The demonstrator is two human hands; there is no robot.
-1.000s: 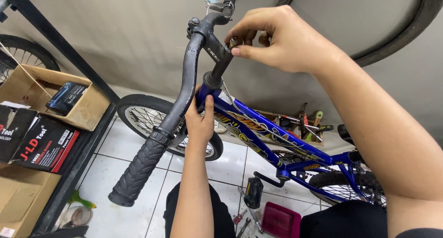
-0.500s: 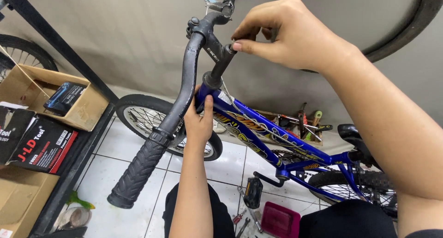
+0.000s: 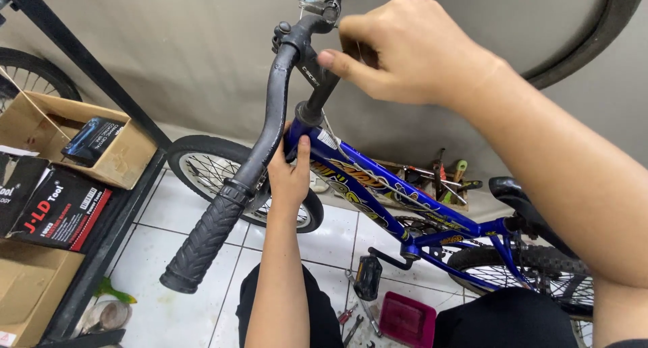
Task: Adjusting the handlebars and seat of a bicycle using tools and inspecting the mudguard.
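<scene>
White floor tiles (image 3: 169, 220) and a grey wall (image 3: 182, 58) frame a small blue bike (image 3: 378, 186) seen from above, standing on the floor with its front wheel (image 3: 202, 166) toward the wall and its rear wheel (image 3: 513, 267) at lower right.

Up at the top, the right hand (image 3: 405, 51) sits at the black stem (image 3: 317, 85), where the handlebar (image 3: 270, 125) meets it. Its fingers (image 3: 337, 61) are bunched and pinched together against the stem; whether they hold a small tool or a bolt cannot be told, since the hand hides that spot.

Lower down, the left hand (image 3: 290, 176) wraps the blue head tube just under the stem, fingers clenched around the frame, thumb up along it. The handlebar sweeps down toward the camera, ending in a ribbed black grip (image 3: 202, 236).

A black saddle (image 3: 520, 199) shows at right, partly behind the right forearm. A black pedal (image 3: 368, 277) hangs below the frame. Tools (image 3: 439, 176) lie in a heap by the wall behind the bike; a few more lie on the tiles near a pink tray (image 3: 405, 317).

At left, a dark shelf (image 3: 108, 247) carries cardboard boxes (image 3: 61, 139) and black-and-red cartons (image 3: 61, 209). Another tyre (image 3: 594, 44) hangs at upper right, and a spoked wheel (image 3: 34, 78) shows at the left edge.
</scene>
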